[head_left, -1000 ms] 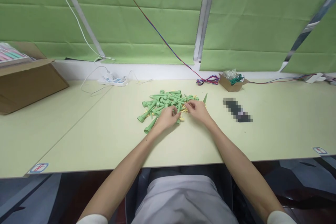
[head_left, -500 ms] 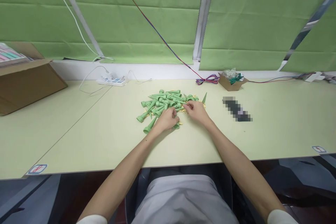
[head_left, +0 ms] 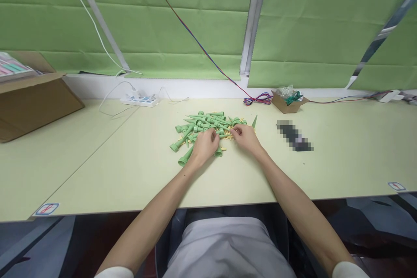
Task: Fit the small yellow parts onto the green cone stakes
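Observation:
A heap of green plastic plant-watering spikes [head_left: 186, 132], tapered with wide round collars, lies on the table with small yellow pieces [head_left: 230, 135] among and beside them. My left hand [head_left: 206, 144] is over the front of the heap, its fingers closed in a pinch; what they hold is hidden. A spike with its collar toward me [head_left: 218, 152] lies just below those fingers. At the heap's right side, my right hand [head_left: 245, 137] has thumb and fingertips pressed together over the yellow pieces. Anything in that pinch is too small to tell.
A cardboard box [head_left: 39, 104] stands at the left. Along the back lie a white power strip [head_left: 141, 100], a coiled red-blue wire [head_left: 258, 99] and a small open carton [head_left: 289, 105]. A blurred dark object [head_left: 293, 135] lies right of my right hand.
My left hand has moved slightly up and away from me over the heap, showing more of the spike below it. My right hand has shifted a little to the right.

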The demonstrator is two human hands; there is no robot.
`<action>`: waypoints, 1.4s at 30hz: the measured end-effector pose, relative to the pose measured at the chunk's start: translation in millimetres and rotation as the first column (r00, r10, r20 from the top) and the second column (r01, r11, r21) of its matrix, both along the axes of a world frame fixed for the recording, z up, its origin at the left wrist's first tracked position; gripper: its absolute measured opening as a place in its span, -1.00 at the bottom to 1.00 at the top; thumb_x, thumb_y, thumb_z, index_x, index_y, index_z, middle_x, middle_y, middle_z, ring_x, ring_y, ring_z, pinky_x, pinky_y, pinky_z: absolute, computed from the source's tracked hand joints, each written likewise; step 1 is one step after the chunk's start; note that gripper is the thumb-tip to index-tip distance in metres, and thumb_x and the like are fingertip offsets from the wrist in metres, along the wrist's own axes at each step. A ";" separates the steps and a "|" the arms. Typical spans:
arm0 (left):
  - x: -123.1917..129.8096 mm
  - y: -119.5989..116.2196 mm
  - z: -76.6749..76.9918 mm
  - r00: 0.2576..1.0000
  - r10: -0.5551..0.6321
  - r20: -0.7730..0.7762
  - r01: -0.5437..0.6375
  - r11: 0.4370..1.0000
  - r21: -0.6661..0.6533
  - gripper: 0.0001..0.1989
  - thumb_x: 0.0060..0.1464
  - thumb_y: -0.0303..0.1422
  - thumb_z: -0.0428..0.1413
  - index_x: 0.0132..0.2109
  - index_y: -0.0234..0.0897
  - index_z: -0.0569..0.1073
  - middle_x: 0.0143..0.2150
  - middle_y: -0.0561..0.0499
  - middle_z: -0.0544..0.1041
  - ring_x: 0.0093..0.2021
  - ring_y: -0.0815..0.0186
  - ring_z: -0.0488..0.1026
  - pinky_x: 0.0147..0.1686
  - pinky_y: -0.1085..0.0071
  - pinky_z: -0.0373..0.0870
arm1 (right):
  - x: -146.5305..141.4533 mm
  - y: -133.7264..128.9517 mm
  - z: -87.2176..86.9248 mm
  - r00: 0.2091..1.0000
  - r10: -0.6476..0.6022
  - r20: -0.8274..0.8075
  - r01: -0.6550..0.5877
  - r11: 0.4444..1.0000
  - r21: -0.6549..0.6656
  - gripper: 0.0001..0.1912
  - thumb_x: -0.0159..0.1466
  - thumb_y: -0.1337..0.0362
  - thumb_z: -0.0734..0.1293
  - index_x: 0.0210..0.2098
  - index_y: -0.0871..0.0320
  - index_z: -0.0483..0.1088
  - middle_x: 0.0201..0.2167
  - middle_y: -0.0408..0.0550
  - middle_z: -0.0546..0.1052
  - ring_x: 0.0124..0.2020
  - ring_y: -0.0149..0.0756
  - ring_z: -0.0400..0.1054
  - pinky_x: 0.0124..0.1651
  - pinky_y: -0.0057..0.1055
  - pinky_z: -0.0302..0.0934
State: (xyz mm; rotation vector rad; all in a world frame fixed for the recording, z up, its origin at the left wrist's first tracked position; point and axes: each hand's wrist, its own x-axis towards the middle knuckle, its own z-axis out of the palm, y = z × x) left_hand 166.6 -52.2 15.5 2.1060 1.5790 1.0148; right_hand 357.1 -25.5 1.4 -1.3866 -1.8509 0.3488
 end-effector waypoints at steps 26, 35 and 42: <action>-6.1 8.8 -5.9 0.994 0.063 -0.084 -0.055 0.994 0.092 -0.62 0.25 -0.43 -0.09 0.12 -0.34 0.46 0.26 -0.27 0.43 0.36 -0.07 0.22 0.37 -0.09 -0.09 | 8.6 2.0 -13.2 0.973 0.000 0.231 -0.009 0.999 0.036 -0.64 0.21 0.49 0.29 -0.09 0.15 0.62 -0.10 0.13 0.44 0.00 -0.01 0.20 0.14 -0.12 0.15; -4.8 8.3 -8.5 0.977 0.066 -0.204 -0.065 0.998 0.014 -0.63 0.28 -0.41 -0.09 0.13 -0.38 0.45 0.33 -0.32 0.36 0.44 -0.09 0.11 0.39 -0.18 -0.17 | 8.0 9.7 -23.6 0.977 0.004 0.214 -0.010 1.000 0.027 -0.70 0.23 0.47 0.34 -0.10 0.16 0.61 -0.11 0.11 0.43 0.00 -0.03 0.20 0.17 -0.11 0.14; -3.3 5.6 -6.3 0.966 0.086 -0.243 -0.086 0.996 0.011 -0.65 0.29 -0.42 -0.08 0.12 -0.35 0.46 0.34 -0.28 0.35 0.44 -0.05 0.10 0.41 -0.16 -0.15 | 7.5 11.6 -27.1 0.985 0.006 0.171 -0.014 0.999 0.044 -0.76 0.20 0.48 0.34 -0.19 0.16 0.58 -0.13 0.09 0.42 0.00 -0.03 0.21 0.17 -0.09 0.15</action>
